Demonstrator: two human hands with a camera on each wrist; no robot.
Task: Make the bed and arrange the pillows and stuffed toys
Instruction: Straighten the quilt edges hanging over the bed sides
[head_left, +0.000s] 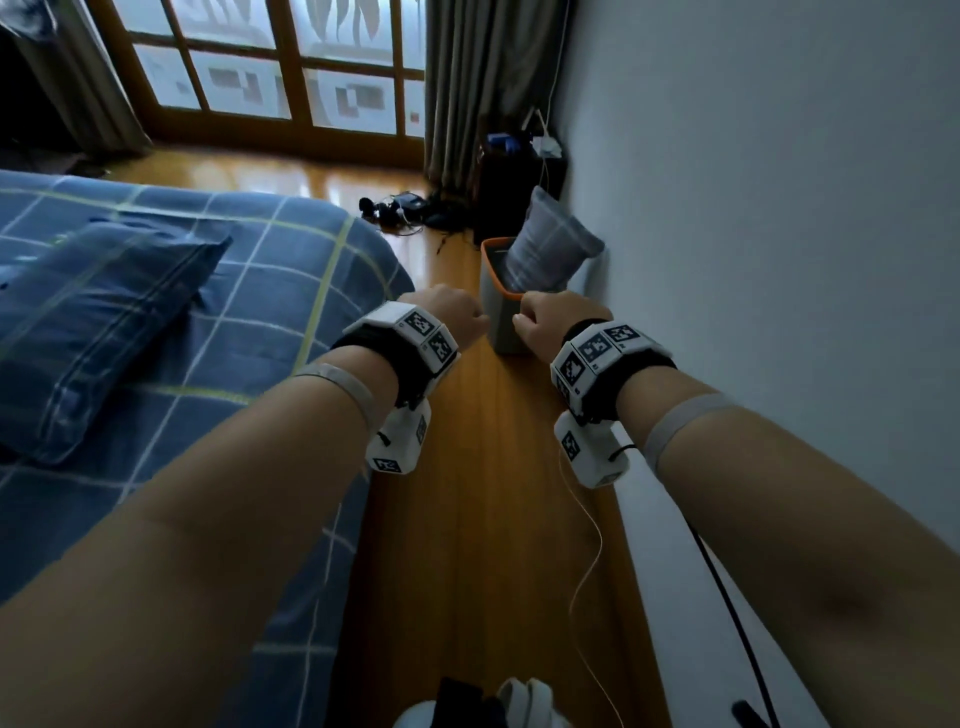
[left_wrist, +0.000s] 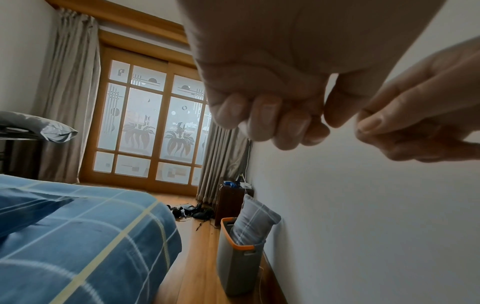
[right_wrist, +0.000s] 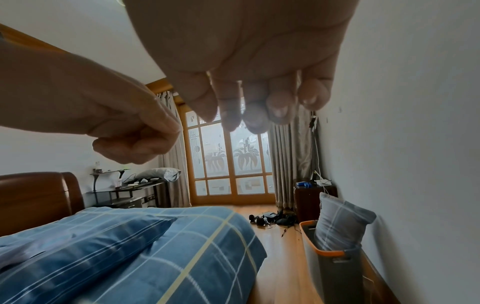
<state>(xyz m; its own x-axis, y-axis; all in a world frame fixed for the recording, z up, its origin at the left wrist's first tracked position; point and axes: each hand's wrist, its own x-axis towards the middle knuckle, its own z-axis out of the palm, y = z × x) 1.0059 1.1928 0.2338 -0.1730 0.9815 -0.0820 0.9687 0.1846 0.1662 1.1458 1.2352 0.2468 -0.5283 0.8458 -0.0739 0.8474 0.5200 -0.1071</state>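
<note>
The bed (head_left: 270, 249) on my left has a blue plaid cover, and a matching blue plaid pillow (head_left: 98, 322) lies flat on it. A grey plaid pillow (head_left: 550, 244) stands upright in a grey bin with an orange rim (head_left: 501, 322) against the right wall. A second grey pillow (right_wrist: 161, 173) rests on a dark desk beyond the headboard (right_wrist: 33, 197). My left hand (head_left: 460, 317) and right hand (head_left: 543, 317) hover side by side in front of the bin, over the floor. Both have curled fingers (left_wrist: 272, 123) and hold nothing. No stuffed toys are in view.
A strip of wooden floor (head_left: 467, 493) runs between the bed and the white wall (head_left: 779, 260). Past the bin stands a dark nightstand (head_left: 514, 182), and tangled cables and devices (head_left: 400, 208) lie on the floor. Curtains and frosted sliding doors (head_left: 311, 88) close the far end.
</note>
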